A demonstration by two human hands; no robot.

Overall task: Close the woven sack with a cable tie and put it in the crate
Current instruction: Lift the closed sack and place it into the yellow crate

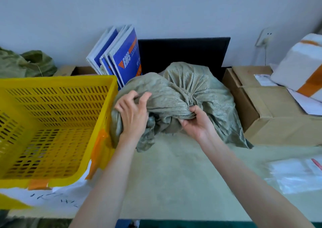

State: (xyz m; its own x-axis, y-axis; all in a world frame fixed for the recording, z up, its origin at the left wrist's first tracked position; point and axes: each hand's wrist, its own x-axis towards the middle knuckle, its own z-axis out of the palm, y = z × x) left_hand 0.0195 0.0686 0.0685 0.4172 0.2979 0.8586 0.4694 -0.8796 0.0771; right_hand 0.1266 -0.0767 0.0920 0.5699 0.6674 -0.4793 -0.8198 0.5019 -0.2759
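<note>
Two bare hands worked on the woven sack (183,88), which lay on the table (174,175) at about twelve o'clock from the person, just right of the yellow crate (52,105). The right hand (193,121) had its fingers closed around the gathered neck of the sack, where the cloth puckered into a tight knot of folds; that pinch seemed meant to keep the mouth bunched for tying. The left hand (132,112) lay on the loose cloth at ten o'clock from the neck, fingers curled and clawing into the fabric, not fully closed, likely pulling slack toward the bunch. No cable tie could be made out at the neck or in either hand; it may have been hidden in the folds. Judged so, the closing step was not yet shown done.

The crate stood at nine o'clock from the sack, empty and open-topped, its near wall touching the sack's left flank, so the lift across looked short.

Around it:
- blue and white envelopes (120,57) leaning at eleven o'clock
- a black board (183,51) behind at twelve
- a cardboard box (271,112) at three, touching the sack's edge
- clear plastic bags (294,173) at four

The crate's rim was the one thing to clear.
</note>
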